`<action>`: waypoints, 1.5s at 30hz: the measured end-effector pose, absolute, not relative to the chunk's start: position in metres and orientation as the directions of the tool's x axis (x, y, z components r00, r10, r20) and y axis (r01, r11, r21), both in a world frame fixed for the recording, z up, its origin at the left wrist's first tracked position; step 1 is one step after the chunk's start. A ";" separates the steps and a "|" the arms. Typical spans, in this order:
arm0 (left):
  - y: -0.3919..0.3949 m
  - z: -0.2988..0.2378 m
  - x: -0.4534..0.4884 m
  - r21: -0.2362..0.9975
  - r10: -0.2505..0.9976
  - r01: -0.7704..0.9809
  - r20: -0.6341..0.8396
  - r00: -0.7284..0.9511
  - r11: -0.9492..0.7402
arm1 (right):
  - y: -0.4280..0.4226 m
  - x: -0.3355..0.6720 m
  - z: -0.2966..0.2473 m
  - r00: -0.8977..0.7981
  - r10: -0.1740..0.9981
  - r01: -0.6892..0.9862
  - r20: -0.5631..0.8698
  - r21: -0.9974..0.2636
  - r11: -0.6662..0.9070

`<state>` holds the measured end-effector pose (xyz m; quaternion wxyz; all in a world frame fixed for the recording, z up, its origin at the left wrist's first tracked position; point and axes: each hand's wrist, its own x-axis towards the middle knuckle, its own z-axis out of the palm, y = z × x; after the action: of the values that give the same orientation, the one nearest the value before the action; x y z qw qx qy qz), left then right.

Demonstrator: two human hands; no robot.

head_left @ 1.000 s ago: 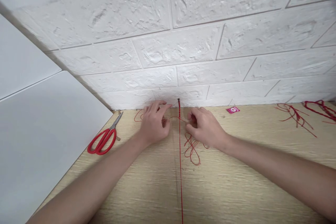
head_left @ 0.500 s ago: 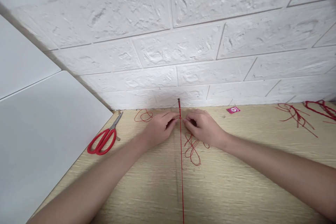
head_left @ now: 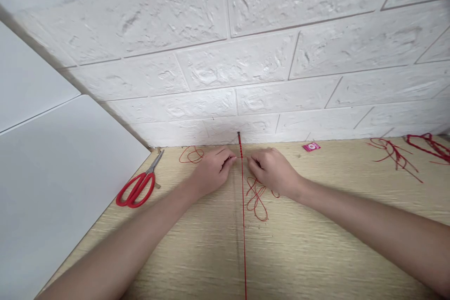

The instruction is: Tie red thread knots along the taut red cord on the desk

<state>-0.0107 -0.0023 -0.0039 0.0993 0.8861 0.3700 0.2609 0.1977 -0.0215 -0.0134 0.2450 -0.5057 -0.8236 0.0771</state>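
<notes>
A taut red cord (head_left: 243, 225) runs from the bottom edge of the view up to a dark hook (head_left: 239, 133) on the wall. Its upper stretch is a knotted red braid (head_left: 241, 146). Left of the cord, my left hand (head_left: 217, 168) pinches one thin red strand between thumb and fingers. On the other side my right hand (head_left: 269, 168) pinches a strand too, its fingers closed. Both strands meet the cord at the braid's lower end. Loose loops of red thread (head_left: 258, 204) lie below my right hand, and more thread (head_left: 190, 154) curls beside my left.
Red-handled scissors (head_left: 137, 190) rest at the left near a white panel (head_left: 70, 164). A small pink packet (head_left: 311, 146) lies by the white brick-patterned wall (head_left: 239, 65). Farther right are red cord scraps (head_left: 395, 152) and a braided red cord (head_left: 431, 145) on the wooden tabletop (head_left: 316, 253).
My hands have drawn slightly apart, my right hand shifting a little right. The strands between them are pulled straighter, and the gap at the cord is wider.
</notes>
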 end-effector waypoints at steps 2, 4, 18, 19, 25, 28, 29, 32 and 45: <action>-0.002 -0.003 -0.011 0.375 0.718 0.612 0.374 0.587 -0.696 | -0.022 0.197 -0.012 -0.367 0.875 0.807 0.315 -0.360 0.468; -0.003 -0.003 -0.010 0.382 0.733 0.625 0.354 0.581 -0.681 | -0.022 0.197 -0.011 -0.364 0.883 0.824 0.297 -0.341 0.453; -0.004 -0.005 -0.008 0.222 0.696 0.671 0.381 0.609 -0.708 | -0.022 0.196 -0.011 -0.336 0.907 0.860 0.254 -0.310 0.405; -0.004 -0.005 -0.009 0.210 0.692 0.672 0.384 0.611 -0.710 | -0.022 0.196 -0.011 -0.337 0.905 0.857 0.259 -0.312 0.409; -0.003 -0.007 -0.010 0.186 0.690 0.684 0.397 0.604 -0.706 | -0.022 0.196 -0.011 -0.333 0.908 0.857 0.255 -0.319 0.404; -0.003 -0.008 -0.010 0.182 0.692 0.688 0.405 0.598 -0.702 | -0.022 0.195 -0.011 -0.332 0.911 0.862 0.244 -0.313 0.398; -0.003 -0.008 -0.010 0.181 0.692 0.690 0.406 0.597 -0.701 | -0.022 0.195 -0.011 -0.334 0.910 0.862 0.244 -0.310 0.400; -0.004 -0.008 -0.010 0.178 0.692 0.690 0.401 0.600 -0.702 | -0.021 0.196 -0.011 -0.343 0.902 0.859 0.264 -0.300 0.414; -0.004 -0.006 -0.011 0.195 0.708 0.698 0.393 0.588 -0.688 | -0.025 0.197 -0.009 -0.257 0.940 0.860 0.226 -0.391 0.329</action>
<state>-0.0107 -0.0039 -0.0060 0.0101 0.8909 0.3945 0.2248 0.1968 -0.0249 -0.0089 0.2119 -0.5717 -0.7870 0.0943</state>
